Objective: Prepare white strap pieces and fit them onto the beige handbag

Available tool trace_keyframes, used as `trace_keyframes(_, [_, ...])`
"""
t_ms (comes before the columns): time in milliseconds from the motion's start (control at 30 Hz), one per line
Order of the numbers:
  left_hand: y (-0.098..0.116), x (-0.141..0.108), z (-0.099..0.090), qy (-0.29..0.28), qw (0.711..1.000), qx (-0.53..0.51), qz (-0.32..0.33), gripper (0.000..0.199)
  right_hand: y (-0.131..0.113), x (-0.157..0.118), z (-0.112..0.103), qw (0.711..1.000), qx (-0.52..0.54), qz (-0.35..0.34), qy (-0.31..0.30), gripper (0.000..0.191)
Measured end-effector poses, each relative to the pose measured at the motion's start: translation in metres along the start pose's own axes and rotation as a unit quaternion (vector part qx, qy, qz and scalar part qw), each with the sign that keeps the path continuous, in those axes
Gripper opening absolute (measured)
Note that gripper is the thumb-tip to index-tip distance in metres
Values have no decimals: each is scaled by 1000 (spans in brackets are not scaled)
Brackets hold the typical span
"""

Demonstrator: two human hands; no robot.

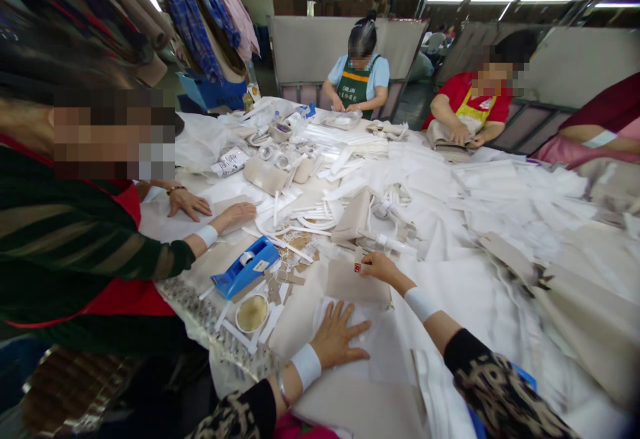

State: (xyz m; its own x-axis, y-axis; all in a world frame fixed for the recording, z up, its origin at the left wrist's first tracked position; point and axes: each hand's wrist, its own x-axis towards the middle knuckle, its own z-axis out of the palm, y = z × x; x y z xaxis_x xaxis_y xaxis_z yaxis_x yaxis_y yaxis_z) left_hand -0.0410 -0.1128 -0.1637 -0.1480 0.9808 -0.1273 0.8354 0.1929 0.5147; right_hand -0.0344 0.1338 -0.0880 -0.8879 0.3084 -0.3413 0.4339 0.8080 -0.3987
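Observation:
My left hand (337, 337) lies flat with fingers spread on a thin white sheet (390, 352). Under that sheet is a beige, flat piece that looks like a bag (357, 283). At the far edge of this piece, my right hand (384, 271) has its fingers closed on a small tag (358, 267) with a red square on it. Just beyond the right hand stands another beige piece (354, 215), beside a clear plastic wrap. To the left of my left hand are a round tub of yellowish paste (252, 313) and a blue tape dispenser (246, 267).
Cardboard scraps and strings (290, 262) lie near the dispenser, with white tubes (313, 215) behind. A co-worker's hand (235, 215) rests on material at the left. Other people sit across the table. Beige bags (590, 305) are piled on white sheets at the right.

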Motion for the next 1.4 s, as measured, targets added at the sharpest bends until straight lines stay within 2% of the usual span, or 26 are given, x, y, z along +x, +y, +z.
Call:
trace_keyframes(100, [3,-1,-3,23,1000,-5,-1,73,-23,-44,7,998,3,-61,6,15])
trace_keyframes(200, [8,-3,-9,32,999,-10,13,66,-32,-98,48,994,26,-103,26,22])
trace_keyframes(300, [14,-4,-14,31,998,-37,37,59,-19,-133,96,980,123,-112,105,32])
trace_keyframes(400, [17,-6,-19,34,997,-48,46,67,-1,-141,120,967,208,-83,119,25])
trace_keyframes(500, [14,-14,-23,33,998,-33,35,71,5,-136,119,964,237,-68,99,21])
trace_keyframes(567, [8,-24,-25,30,999,-22,11,71,3,-136,115,970,218,-67,85,20])
trace_keyframes(700, [-2,-44,-25,30,999,-1,-30,77,-8,-147,111,985,102,-116,79,22])
trace_keyframes(800, [3,-53,-27,50,998,17,-44,81,-16,-156,110,986,19,-149,77,24])
trace_keyframes(833, [8,-55,-27,59,997,25,-50,77,-18,-157,110,985,4,-152,77,24])
trace_keyframes(900, [22,-59,-30,72,995,43,-55,57,-19,-156,109,986,1,-146,79,26])
trace_keyframes(967, [35,-63,-32,57,997,51,-28,38,-17,-153,110,987,36,-133,83,28])
trace_keyframes(1067, [50,-68,-36,3,998,41,50,40,-13,-149,109,984,116,-107,83,26])
trace_keyframes(1133, [54,-71,-39,-21,996,45,78,41,-12,-147,105,982,139,-100,74,23])
trace_keyframes(1200, [56,-71,-41,-29,994,61,84,39,-15,-145,98,985,111,-122,49,21])
trace_keyframes(1300, [57,-70,-40,-31,992,75,101,36,-24,-141,88,984,9,-178,-11,21])
trace_keyframes(1400, [58,-68,-37,-29,991,71,108,34,-31,-136,84,979,-39,-194,-48,19])
